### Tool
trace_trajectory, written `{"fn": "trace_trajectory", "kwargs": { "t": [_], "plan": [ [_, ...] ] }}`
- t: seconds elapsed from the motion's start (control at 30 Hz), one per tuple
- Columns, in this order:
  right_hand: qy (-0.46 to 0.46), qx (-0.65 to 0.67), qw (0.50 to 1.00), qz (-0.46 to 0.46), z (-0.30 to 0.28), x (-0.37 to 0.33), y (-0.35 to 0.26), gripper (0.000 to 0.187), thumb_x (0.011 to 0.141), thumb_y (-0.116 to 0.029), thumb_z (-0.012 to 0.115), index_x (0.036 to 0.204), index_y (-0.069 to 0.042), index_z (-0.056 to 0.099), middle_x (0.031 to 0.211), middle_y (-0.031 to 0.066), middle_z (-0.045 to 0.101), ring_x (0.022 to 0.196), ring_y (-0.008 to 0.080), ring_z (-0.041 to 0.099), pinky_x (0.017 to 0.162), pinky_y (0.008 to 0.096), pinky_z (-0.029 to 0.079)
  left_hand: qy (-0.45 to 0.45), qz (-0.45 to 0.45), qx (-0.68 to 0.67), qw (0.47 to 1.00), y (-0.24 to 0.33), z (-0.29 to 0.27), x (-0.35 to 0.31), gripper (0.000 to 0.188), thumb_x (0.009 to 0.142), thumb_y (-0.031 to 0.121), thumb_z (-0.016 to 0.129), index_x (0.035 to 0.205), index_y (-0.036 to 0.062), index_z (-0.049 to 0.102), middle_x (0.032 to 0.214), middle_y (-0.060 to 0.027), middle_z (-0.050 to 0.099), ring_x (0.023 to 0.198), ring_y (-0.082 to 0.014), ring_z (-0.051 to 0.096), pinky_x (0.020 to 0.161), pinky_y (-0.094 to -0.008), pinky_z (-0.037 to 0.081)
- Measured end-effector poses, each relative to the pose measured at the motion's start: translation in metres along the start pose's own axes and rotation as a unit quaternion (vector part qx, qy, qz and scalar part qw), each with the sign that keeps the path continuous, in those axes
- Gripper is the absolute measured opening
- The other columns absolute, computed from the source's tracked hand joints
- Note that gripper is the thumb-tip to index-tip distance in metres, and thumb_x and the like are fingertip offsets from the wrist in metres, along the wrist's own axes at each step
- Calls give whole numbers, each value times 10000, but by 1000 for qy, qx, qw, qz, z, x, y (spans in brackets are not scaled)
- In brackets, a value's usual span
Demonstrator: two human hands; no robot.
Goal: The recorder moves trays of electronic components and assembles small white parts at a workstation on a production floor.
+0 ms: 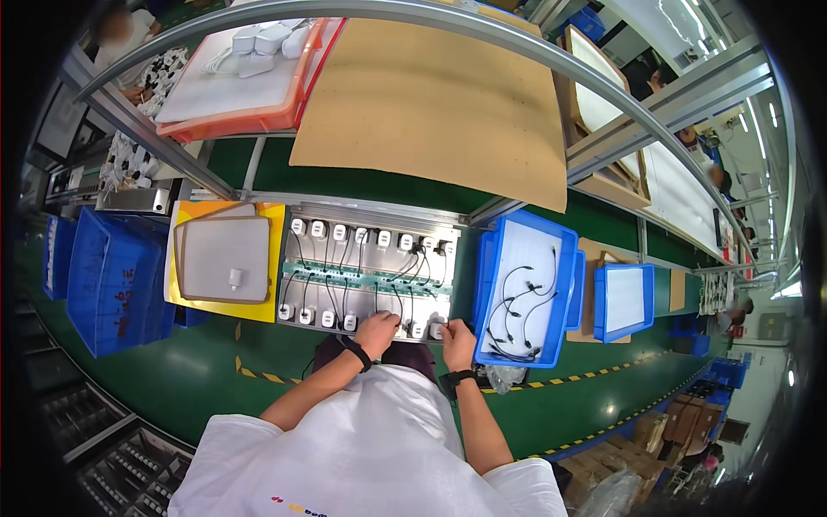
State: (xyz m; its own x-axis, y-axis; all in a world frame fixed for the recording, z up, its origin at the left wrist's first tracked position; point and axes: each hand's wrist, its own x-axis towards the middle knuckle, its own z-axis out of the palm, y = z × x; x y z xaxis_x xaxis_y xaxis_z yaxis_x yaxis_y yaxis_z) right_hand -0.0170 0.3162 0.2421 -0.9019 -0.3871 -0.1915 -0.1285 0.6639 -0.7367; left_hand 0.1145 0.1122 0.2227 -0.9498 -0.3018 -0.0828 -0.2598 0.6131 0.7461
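Note:
A metal test fixture [405, 226] lies before me with two rows of white charger plugs [339, 233]. Black cables [331, 297] run from a green strip [345, 277] along its middle to the chargers. My left hand [376, 335] is closed at the near row, its fingertips pinched at the lower end of one black cable; part of that grip is hidden. At the fixture's near right corner, my right hand [458, 345] has thumb and fingers closed on the side of a white charger [438, 330].
Right of the fixture, a blue tray [562, 314] holds several loose black cables [513, 312]. On the left, a yellow board [274, 258] carries a pad with one white charger [235, 277]. Beyond stand an orange tray [207, 129], a cardboard sheet [431, 103] and a metal frame bar [482, 36].

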Motion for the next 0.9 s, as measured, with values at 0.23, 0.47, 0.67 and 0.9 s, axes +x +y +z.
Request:
{"fn": "trace_trajectory", "kwargs": {
  "t": [0.23, 0.47, 0.67, 0.9],
  "plan": [
    [8, -112, 984, -136, 6, -10, 4, 135, 892, -66, 745, 913, -22, 619, 881, 190, 652, 840, 411, 650, 717, 470, 518, 54, 37, 50, 997, 3, 4, -9, 80, 923, 147, 672, 958, 86, 635, 941, -95, 638, 907, -333, 670, 756, -453, 573],
    [76, -205, 956, -197, -2, -9, -42, 262, 896, -79, 741, 1132, -30, 637, 929, 144, 668, 847, 370, 667, 753, 438, 545, 46, 57, 85, 994, -3, 6, -14, 87, 909, 153, 679, 957, 93, 638, 934, -88, 636, 908, -322, 674, 760, -450, 584],
    [3, -96, 986, -138, 30, -17, -56, 494, 910, -69, 717, 1383, -40, 576, 978, 119, 694, 792, 301, 681, 735, 389, 571, 51, 33, 47, 997, 1, 5, -14, 90, 906, 158, 683, 959, 99, 641, 936, -93, 635, 895, -321, 683, 751, -452, 585],
    [-302, 242, 919, 81, 17, 3, -34, 324, 935, -12, 685, 1257, -37, 684, 1004, 120, 738, 746, 216, 705, 682, 349, 573, 73, 33, 52, 995, -1, 3, -11, 79, 906, 159, 677, 960, 109, 647, 938, -88, 633, 878, -316, 692, 724, -458, 585]
  ]
}}
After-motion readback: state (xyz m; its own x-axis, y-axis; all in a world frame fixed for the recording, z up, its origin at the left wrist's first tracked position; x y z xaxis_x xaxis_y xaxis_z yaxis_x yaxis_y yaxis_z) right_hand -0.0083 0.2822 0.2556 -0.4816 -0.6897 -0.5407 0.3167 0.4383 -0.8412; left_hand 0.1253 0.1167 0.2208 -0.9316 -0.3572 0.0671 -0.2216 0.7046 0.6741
